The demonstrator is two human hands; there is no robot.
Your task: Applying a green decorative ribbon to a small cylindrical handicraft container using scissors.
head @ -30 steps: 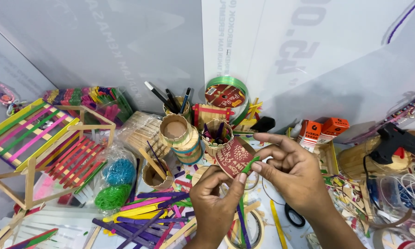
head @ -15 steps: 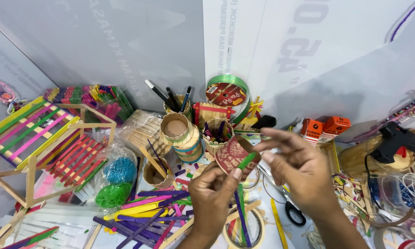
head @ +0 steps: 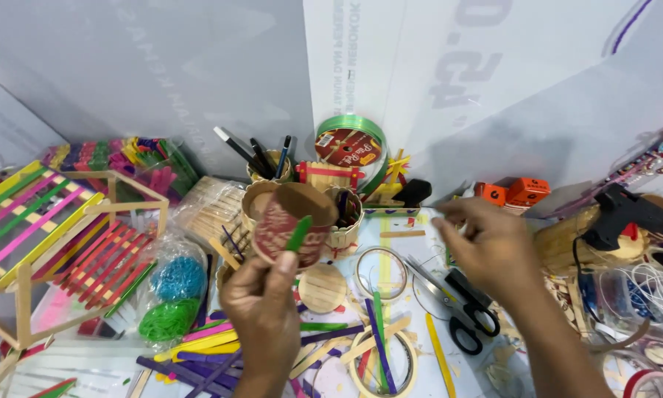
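While the red cup (head: 293,225) with a green stick (head: 299,234) is now held by the left hand (head: 261,295) alone, the right hand (head: 490,247) is withdrawn, its grip loose and empty.

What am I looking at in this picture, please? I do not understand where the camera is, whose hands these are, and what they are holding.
There is no machine here. A camera worn on a person's head looks down at that person's own two bare hands over a crowded craft table.

The left hand holds up a small red patterned paper cup with a green flat wooden stick pressed against its side. The right hand holds nothing; it hovers open above the black-handled scissors.

On the surface lie many coloured flat wooden sticks, a round wooden disc, a frame of striped sticks on the left, pots of pens behind, and a black glue gun on the right.
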